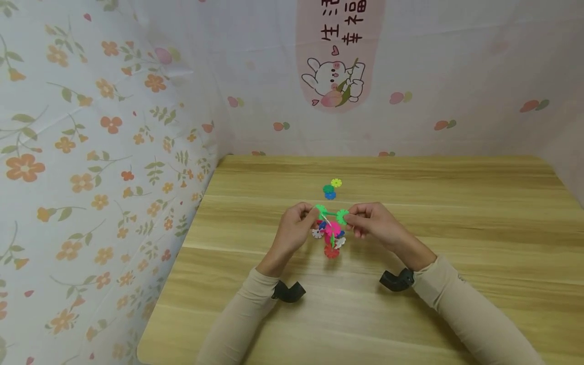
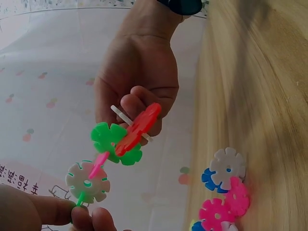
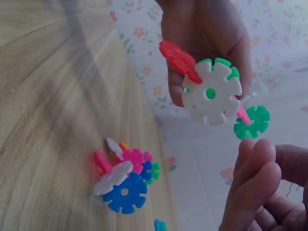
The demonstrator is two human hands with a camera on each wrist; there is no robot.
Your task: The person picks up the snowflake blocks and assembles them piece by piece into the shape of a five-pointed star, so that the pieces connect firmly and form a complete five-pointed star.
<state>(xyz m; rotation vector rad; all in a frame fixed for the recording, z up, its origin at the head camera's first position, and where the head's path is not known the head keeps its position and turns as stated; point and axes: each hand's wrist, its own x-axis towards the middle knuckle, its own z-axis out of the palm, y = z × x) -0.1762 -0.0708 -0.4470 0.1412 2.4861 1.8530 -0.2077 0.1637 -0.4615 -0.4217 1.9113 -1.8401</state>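
My left hand (image 1: 291, 230) and right hand (image 1: 383, 228) face each other above the table, holding a linked chain of notched plastic flower discs. In the head view the left fingers pinch a green disc (image 1: 321, 210) at one end, and the right thumb and fingers pinch another green disc (image 1: 342, 217). Between the hands, the left wrist view shows a white disc (image 2: 88, 183) joined to a pink disc (image 2: 99, 164) seen edge-on. A red disc (image 2: 138, 130) sits slotted by the right fingers. Below the hands lies a multicoloured cluster of discs (image 1: 332, 230).
Loose yellow (image 1: 336, 182), green (image 1: 328, 188) and blue (image 1: 330, 195) discs lie farther back on the wooden table (image 1: 456, 218). A curved black piece is fixed at the left wrist (image 1: 289, 292), another at the right wrist (image 1: 396, 280). Printed curtains (image 1: 264, 76) hang behind and at the left.
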